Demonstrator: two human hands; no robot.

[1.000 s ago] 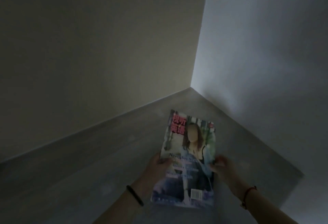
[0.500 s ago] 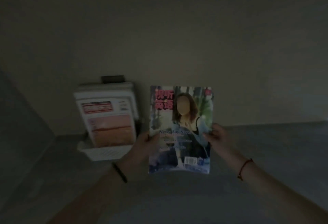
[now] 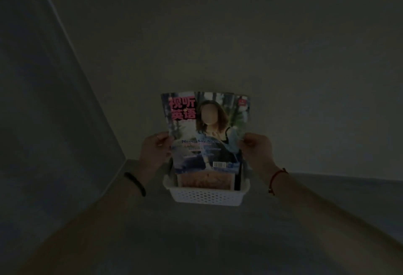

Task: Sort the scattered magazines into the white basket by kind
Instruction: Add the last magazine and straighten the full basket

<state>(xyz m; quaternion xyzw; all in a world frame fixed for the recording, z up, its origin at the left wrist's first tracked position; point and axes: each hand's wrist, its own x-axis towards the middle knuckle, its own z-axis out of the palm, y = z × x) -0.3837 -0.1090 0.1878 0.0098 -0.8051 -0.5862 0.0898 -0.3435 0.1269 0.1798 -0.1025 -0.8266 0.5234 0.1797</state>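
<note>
While we are holding the glossy, colour-printed magazine with pink title characters upright just above the white perforated plastic basket, we are judging that the step in hand is lowering it in among the copies of its own kind. Our left hand is pinching the magazine's left edge, thumb on the cover and the other fingers hidden behind it; our right hand is pinching the right edge in the same way. To do this well, we are thinking the bottom edge should be kept level and guided down in front of the orange-toned magazine cover already standing in the basket, or into whichever slot matches its kind, since thin, limp pages are likely to buckle if one corner catches the rim. The magazine is looking slick and flexible, with its top bowing slightly. The basket is a shallow rectangular tray with a rolled rim and a grid of small holes along its wall, resting on a dull grey floor against the plain wall behind it. A dark, thin spine is standing at the basket's right end. The light is dim, so finer surface detail is hard to tell.
</note>
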